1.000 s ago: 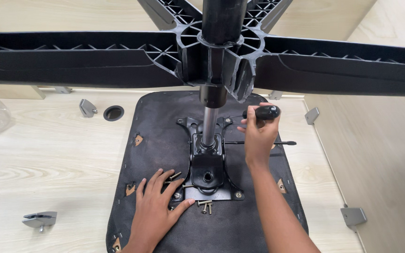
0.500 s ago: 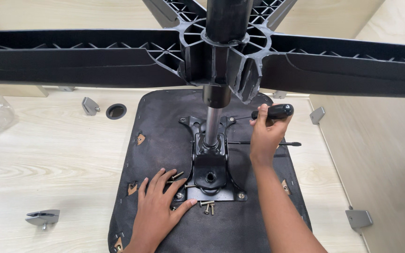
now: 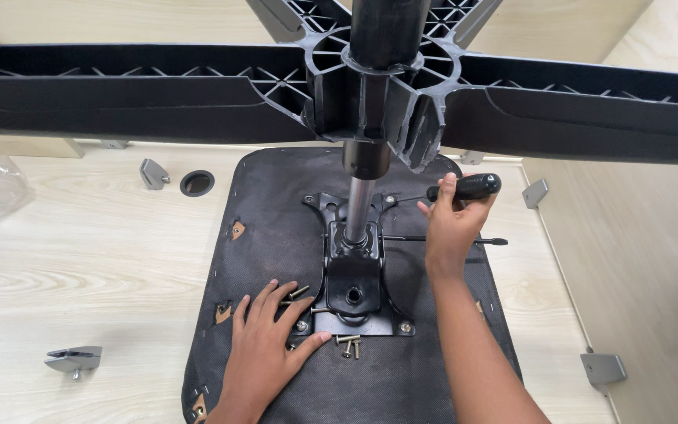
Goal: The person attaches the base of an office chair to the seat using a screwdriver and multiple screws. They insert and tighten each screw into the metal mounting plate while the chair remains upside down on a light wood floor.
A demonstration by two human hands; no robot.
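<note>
Gripping the screwdriver [image 3: 464, 188], right hand [image 3: 450, 228] is working at the plate's [image 3: 352, 283] far corner; left hand [image 3: 268, 345], fingers spread, is pressing its near corner.

The black star base [image 3: 198, 98] spans the whole far side overhead, and its gas column [image 3: 359, 200] blocks the middle of the mounting plate [image 3: 355, 290]. Loose bolts [image 3: 348, 344] clutter the near edge (left floor lies open).
</note>
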